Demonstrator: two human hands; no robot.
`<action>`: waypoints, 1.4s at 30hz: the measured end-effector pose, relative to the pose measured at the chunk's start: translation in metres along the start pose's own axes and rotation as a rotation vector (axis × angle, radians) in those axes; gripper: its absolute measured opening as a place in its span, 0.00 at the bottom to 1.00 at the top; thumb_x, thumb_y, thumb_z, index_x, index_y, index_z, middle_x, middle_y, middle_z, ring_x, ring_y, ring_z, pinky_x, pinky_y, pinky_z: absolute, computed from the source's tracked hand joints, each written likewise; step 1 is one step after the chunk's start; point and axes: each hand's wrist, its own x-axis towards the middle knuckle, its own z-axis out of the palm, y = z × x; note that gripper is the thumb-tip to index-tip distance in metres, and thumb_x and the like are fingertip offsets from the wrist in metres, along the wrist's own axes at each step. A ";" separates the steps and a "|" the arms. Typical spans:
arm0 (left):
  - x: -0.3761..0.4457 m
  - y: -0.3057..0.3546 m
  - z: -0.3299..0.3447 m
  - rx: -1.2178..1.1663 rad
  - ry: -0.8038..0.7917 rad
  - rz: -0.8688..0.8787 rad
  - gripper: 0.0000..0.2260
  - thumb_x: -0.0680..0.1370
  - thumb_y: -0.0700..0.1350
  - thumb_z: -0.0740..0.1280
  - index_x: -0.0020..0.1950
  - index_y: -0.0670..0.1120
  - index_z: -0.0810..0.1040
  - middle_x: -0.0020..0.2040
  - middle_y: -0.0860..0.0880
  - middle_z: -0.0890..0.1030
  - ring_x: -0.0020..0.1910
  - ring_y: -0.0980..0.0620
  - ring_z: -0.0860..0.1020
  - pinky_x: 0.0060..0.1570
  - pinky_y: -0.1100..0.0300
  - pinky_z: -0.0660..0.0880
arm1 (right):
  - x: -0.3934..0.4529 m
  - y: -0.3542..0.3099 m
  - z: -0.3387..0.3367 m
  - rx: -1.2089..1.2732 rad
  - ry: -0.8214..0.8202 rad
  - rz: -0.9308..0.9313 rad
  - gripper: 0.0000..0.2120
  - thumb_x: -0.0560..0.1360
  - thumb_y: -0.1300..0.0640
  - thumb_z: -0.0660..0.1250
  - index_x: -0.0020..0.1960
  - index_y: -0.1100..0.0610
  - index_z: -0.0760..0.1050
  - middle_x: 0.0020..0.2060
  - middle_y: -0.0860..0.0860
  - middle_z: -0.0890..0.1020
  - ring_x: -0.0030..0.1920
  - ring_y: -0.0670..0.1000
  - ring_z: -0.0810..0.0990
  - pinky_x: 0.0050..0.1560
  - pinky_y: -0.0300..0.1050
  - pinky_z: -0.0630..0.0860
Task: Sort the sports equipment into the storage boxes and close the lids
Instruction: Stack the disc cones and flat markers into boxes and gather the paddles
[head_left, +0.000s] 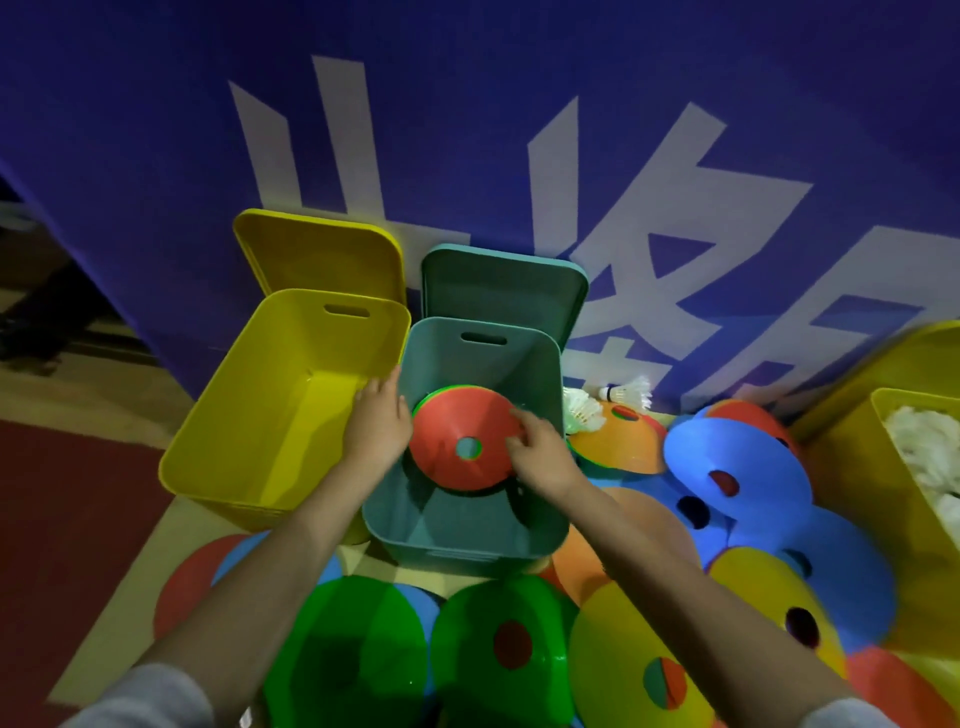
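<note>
Both hands (377, 415) (540, 451) forward, fingers loosely curled.

Glossy plastic cones (467, 441), smooth plastic boxes (467, 530)

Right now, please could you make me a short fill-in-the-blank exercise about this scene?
1. Both hands, the left hand and the right hand, hold a stack of disc cones whose top disc is ____.
2. The stack is over the ____ box.
3. The yellow box left of it holds ____.
4. The teal lid leans against the ____ wall.

Missing words: red; teal; nothing; purple
</note>
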 end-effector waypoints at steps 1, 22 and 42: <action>-0.004 0.003 -0.001 0.065 0.040 0.074 0.21 0.79 0.39 0.60 0.73 0.42 0.67 0.66 0.38 0.71 0.65 0.38 0.68 0.64 0.47 0.66 | -0.013 0.002 -0.011 0.050 0.043 -0.080 0.20 0.77 0.59 0.60 0.69 0.56 0.70 0.61 0.56 0.77 0.60 0.54 0.77 0.60 0.44 0.72; -0.225 0.012 0.065 -0.164 -0.443 -0.045 0.12 0.78 0.41 0.65 0.60 0.50 0.77 0.56 0.47 0.77 0.58 0.49 0.76 0.60 0.55 0.71 | -0.197 0.225 -0.057 0.089 0.115 0.357 0.38 0.70 0.43 0.73 0.74 0.53 0.61 0.70 0.55 0.68 0.69 0.57 0.68 0.63 0.53 0.70; -0.218 0.004 0.109 0.135 -0.560 -0.341 0.40 0.70 0.64 0.70 0.76 0.51 0.58 0.71 0.42 0.61 0.72 0.41 0.56 0.69 0.50 0.62 | -0.207 0.207 -0.073 0.345 0.356 0.380 0.12 0.77 0.60 0.66 0.60 0.59 0.75 0.51 0.53 0.78 0.50 0.51 0.75 0.47 0.44 0.71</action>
